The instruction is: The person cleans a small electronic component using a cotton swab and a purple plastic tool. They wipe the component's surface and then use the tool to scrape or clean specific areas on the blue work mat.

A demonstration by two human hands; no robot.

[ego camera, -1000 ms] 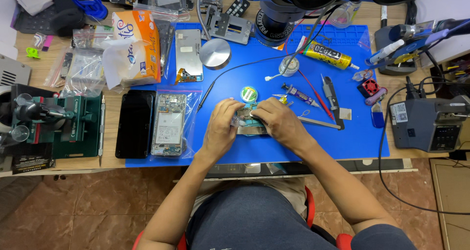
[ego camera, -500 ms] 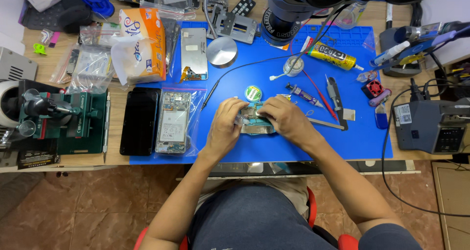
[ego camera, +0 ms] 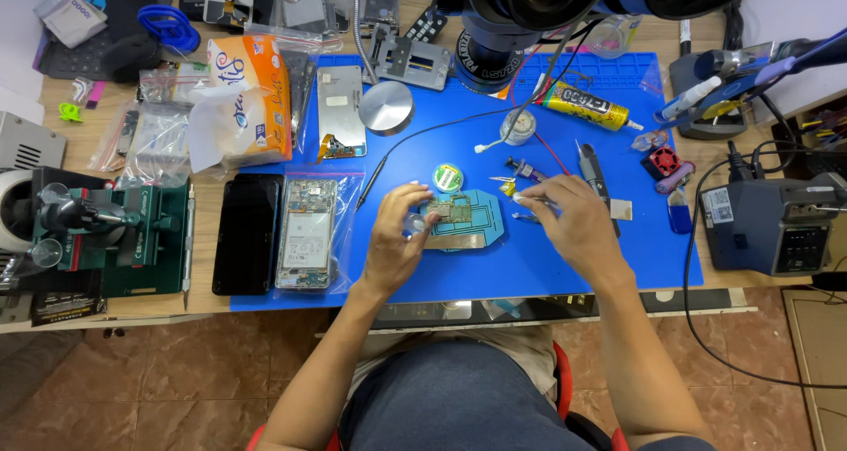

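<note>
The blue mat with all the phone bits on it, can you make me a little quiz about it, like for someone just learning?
1. True or false: the left hand rests on the small circuit board lying on the teal holder.
2. What lies just left of the opened phone in its clear bag?
A. a black phone
B. a red mug
C. a hammer
3. Fill in: the yellow glue tube lies on the ____ work mat.

Key: 1 true; 2 A, the black phone; 3 blue. The right hand is off to the right of the board, beside small tools.
</note>
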